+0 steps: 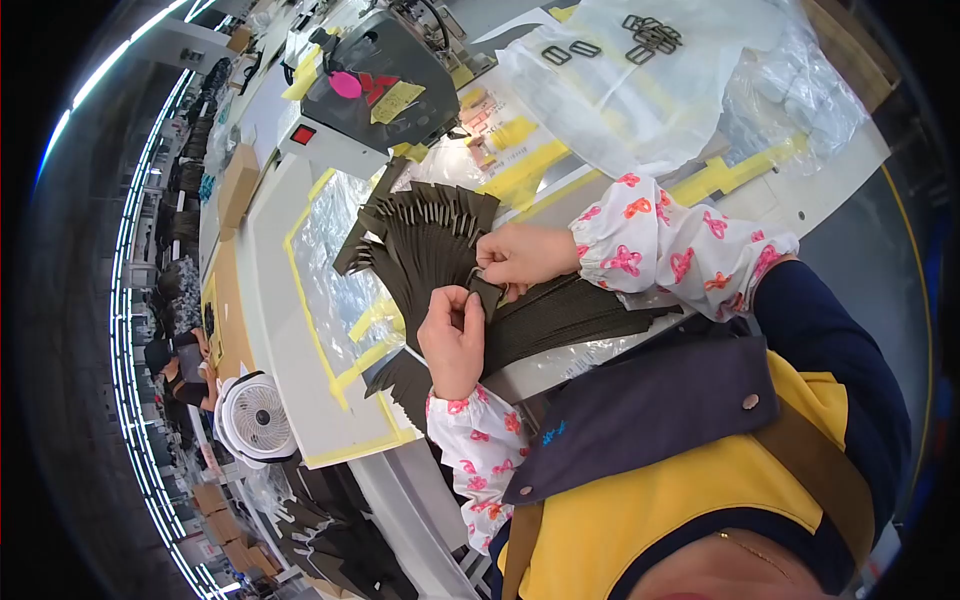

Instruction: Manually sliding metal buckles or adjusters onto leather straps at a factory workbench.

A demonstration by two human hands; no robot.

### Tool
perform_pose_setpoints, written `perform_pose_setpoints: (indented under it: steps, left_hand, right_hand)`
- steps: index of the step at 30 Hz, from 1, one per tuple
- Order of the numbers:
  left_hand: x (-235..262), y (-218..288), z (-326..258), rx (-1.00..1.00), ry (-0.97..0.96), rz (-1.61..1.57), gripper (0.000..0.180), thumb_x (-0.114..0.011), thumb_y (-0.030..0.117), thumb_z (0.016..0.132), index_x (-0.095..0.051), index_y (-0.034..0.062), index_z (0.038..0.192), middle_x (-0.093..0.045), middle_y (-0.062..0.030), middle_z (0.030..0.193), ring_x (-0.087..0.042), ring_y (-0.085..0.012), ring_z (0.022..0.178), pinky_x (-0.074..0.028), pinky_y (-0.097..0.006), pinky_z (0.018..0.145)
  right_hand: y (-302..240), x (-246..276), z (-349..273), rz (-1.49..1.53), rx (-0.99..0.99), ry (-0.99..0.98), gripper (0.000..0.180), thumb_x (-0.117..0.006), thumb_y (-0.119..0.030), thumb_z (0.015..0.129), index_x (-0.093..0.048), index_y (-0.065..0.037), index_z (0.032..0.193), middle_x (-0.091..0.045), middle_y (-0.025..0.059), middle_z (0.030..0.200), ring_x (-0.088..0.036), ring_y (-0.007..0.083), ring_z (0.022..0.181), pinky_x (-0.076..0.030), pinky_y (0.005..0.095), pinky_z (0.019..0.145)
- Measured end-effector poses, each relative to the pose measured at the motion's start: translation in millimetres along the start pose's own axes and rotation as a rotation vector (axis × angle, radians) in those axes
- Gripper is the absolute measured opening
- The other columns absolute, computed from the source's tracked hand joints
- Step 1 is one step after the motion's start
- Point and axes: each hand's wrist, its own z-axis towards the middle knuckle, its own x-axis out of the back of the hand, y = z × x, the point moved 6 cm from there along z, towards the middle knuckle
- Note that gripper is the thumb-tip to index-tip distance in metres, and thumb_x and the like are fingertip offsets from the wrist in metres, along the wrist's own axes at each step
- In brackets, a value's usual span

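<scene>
Yellow shirt [640, 500] nearest; dark strap [487, 294] between left hand [453, 338] and right hand [526, 256], pinched by both.

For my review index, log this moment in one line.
left hand: pinching dark strap; right hand: gripping same strap; around: fanned straps; beyond: loose buckles on white sheet

Straps [425, 250] lie on the table [268, 312] before a machine [415, 85], buckles [655, 40] farther right on what seems a plastic sheet [590, 105].
</scene>
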Motion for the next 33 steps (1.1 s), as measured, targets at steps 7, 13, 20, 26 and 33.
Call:
perform_pose_setpoints:
  steps: [7, 13, 20, 26, 33]
  left_hand:
    - [-4, -10, 5, 0.062, 0.015, -0.165, 0.006, -0.058, 0.002, 0.079, -0.052, 0.0001, 0.078, -0.054, -0.0014, 0.062, -0.047, -0.007, 0.05, -0.038, -0.02, 0.049]
    - [-23, -4, 9, 0.041, -0.248, -0.343, 0.025, -0.057, 0.003, 0.081, -0.05, -0.0019, 0.104, -0.054, -0.0067, 0.092, -0.05, -0.0098, 0.067, -0.043, -0.022, 0.061]
    - [-25, 30, 24, -0.144, 0.225, -0.009, 0.015, -0.057, -0.001, 0.078, -0.057, -0.0017, 0.093, -0.056, -0.01, 0.079, -0.056, -0.0183, 0.066, -0.046, -0.027, 0.058]
    - [-58, 44, 16, -0.269, -0.223, 0.078, 0.011, -0.056, 0.006, 0.079, -0.059, -0.0003, 0.089, -0.059, -0.0143, 0.08, -0.059, -0.0278, 0.071, -0.046, -0.032, 0.064]
    - [-68, 34, 17, -0.239, -0.449, 0.031, 0.016, -0.056, 0.011, 0.08, -0.06, -0.0019, 0.089, -0.06, -0.0161, 0.08, -0.058, -0.0302, 0.072, -0.045, -0.032, 0.064]
  right_hand:
    - [-28, -3, -14, -0.312, 0.204, -0.022, 0.013, -0.054, -0.013, 0.078, -0.049, -0.002, 0.077, -0.057, 0.0071, 0.061, -0.06, 0.0144, 0.055, -0.044, 0.0272, 0.047]
    - [-28, 38, -21, -0.114, 0.3, 0.094, 0.008, -0.055, -0.007, 0.078, -0.053, -0.001, 0.082, -0.057, 0.0038, 0.067, -0.053, 0.0092, 0.054, -0.043, 0.0235, 0.05]
    - [-32, 163, -46, -0.711, 0.378, 0.529, 0.021, -0.059, -0.013, 0.075, -0.054, -0.002, 0.092, -0.06, 0.0114, 0.078, -0.058, 0.025, 0.07, -0.046, 0.0323, 0.061]
    - [18, 306, -84, -1.495, -0.156, 0.805, 0.029, -0.054, -0.005, 0.07, -0.057, -0.008, 0.099, -0.057, 0.0086, 0.099, -0.055, 0.0268, 0.091, -0.046, 0.0384, 0.075]
    - [24, 325, -68, -1.494, -0.198, 0.451, 0.034, -0.055, -0.007, 0.068, -0.058, -0.006, 0.101, -0.059, 0.0115, 0.095, -0.055, 0.0283, 0.09, -0.045, 0.0388, 0.078]
